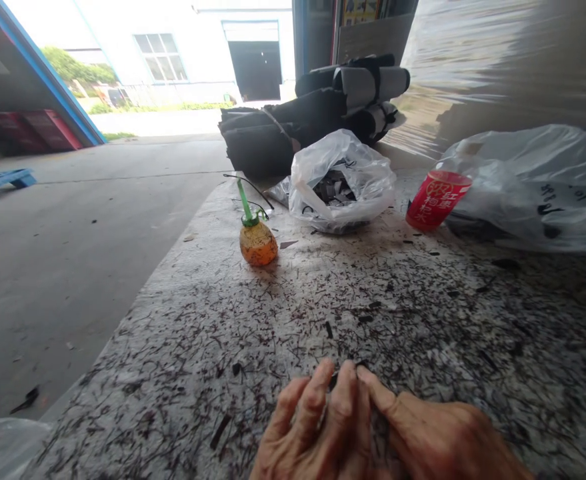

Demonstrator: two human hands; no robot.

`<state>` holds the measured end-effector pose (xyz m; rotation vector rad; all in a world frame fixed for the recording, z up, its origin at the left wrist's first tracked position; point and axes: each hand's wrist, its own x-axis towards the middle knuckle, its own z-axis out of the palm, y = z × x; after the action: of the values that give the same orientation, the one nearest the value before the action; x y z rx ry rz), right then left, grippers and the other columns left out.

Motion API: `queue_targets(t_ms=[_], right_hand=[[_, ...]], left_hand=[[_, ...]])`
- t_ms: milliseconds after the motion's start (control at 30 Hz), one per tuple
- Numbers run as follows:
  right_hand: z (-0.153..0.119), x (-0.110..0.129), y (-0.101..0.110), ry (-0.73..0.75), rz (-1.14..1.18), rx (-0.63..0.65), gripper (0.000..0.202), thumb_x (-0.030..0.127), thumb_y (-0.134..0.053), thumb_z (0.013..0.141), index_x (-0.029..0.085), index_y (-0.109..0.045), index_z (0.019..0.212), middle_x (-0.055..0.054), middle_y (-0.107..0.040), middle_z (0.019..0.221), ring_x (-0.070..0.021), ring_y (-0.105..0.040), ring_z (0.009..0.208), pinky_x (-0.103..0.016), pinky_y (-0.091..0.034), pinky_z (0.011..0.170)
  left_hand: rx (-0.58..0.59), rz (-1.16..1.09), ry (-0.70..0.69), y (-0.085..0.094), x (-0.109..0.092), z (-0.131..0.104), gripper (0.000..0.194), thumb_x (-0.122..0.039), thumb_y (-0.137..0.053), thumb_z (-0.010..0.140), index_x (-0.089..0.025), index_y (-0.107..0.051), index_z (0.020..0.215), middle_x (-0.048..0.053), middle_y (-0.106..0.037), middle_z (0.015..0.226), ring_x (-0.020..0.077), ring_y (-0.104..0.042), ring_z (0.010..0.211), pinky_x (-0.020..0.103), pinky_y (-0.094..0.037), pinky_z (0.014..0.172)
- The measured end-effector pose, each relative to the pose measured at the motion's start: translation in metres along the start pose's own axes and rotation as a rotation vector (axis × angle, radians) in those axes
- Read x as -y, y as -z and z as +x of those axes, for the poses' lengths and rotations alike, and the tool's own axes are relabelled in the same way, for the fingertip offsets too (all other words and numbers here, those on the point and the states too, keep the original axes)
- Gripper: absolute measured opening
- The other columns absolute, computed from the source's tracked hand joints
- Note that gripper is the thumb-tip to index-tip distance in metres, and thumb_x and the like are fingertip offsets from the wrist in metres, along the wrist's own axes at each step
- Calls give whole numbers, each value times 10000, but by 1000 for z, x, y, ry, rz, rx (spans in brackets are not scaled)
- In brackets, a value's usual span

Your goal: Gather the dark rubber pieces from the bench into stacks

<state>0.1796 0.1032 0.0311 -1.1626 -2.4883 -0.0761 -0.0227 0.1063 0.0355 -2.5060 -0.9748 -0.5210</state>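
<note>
At the bottom centre, my left hand (pixel 317 427) is low over the table (pixel 173 320), its fingers bent and pressed together. Beside it and touching it, my right hand (pixel 433 430) reaches in from the right with its index finger against the left fingertips. A small dark piece (pixel 361 365) shows at the meeting fingertips; what the fingers hold beneath is hidden. Black shreds and scraps lie scattered all around both hands. Beyond them stands a round bottle (pixel 258 243) with orange liquid and a green spout.
A plastic bag (pixel 343 180) of dark scraps stands behind the bottle. To the right are a red cup (pixel 435 200) and a large clear bag (pixel 537 187). Black rolls (pixel 283 130) lie at the back. The table's left edge borders the floor, where a blue pallet (pixel 3 183) lies.
</note>
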Motion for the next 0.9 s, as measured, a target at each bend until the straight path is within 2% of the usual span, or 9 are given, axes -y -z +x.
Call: queue_targets(t_ms=[100, 233, 367, 467, 567, 667, 833, 900], right_hand=[[-2, -1, -2, -10, -3, 50, 418, 288, -369, 871, 96, -551, 1195, -88, -689, 664, -131, -605, 444, -170, -489, 434], [-6, -4, -4, -55, 25, 118, 440, 141, -370, 815, 86, -514, 1228, -88, -706, 770, -127, -637, 518, -167, -525, 564], [-7, -5, -7, -110, 67, 130, 472, 69, -348, 775, 81, -525, 1212, -105, -699, 920, -140, -665, 613, -198, -542, 643], [-7, -4, -10, -159, 84, 106, 466, 65, -347, 775, 81, -538, 1199, -117, -686, 976, -147, -667, 606, -228, -549, 667], [-7, -4, -14, -187, 93, 86, 457, 61, -358, 770, 89, -560, 1179, -109, -693, 958, -156, -673, 624, -241, -544, 700], [-8, -7, -16, -180, 92, 83, 469, 42, -345, 764, 105, -572, 1170, -97, -695, 960, -157, -676, 615, -238, -544, 699], [-6, -10, -16, -210, 199, 75, 476, 60, -357, 775, 230, -591, 1152, -23, -708, 923, -161, -685, 694, -200, -546, 642], [-5, -9, -18, -279, 247, 52, 457, 91, -372, 777, 277, -612, 1118, -2, -712, 902, -170, -685, 737, -194, -545, 623]], left_hand=[[60, 89, -153, 1, 8, 7, 454, -502, -404, 850, -217, -513, 1187, -36, -560, 1225, 215, -445, 1148, 332, -346, 909], [29, 87, -154, 4, 10, 6, 501, -580, -406, 813, -214, -572, 1113, -35, -607, 1161, 223, -511, 1078, 350, -339, 891], [-70, -41, 25, 1, -2, 5, 464, -556, -405, 824, -189, -613, 1018, -19, -655, 1068, 229, -521, 1071, 356, -278, 968], [-123, -126, 146, -1, -8, 10, 312, -426, -420, 859, -202, -609, 963, -28, -668, 1006, 216, -510, 1081, 356, -295, 958], [61, -247, 242, 3, -7, 24, 153, -244, -446, 854, -218, -586, 798, -39, -654, 893, 200, -520, 1023, 367, -375, 867], [243, -286, 341, 8, -7, 38, 140, -220, -508, 813, -200, -527, 676, -22, -614, 780, 197, -537, 865, 369, -429, 758], [409, -309, 434, 12, -2, 54, 48, -264, -563, 756, -221, -545, 769, -10, -608, 809, 185, -541, 803, 330, -441, 721], [492, -368, 436, 15, 4, 58, 153, -310, -594, 712, -222, -560, 832, 4, -619, 829, 194, -549, 806, 320, -441, 707]])
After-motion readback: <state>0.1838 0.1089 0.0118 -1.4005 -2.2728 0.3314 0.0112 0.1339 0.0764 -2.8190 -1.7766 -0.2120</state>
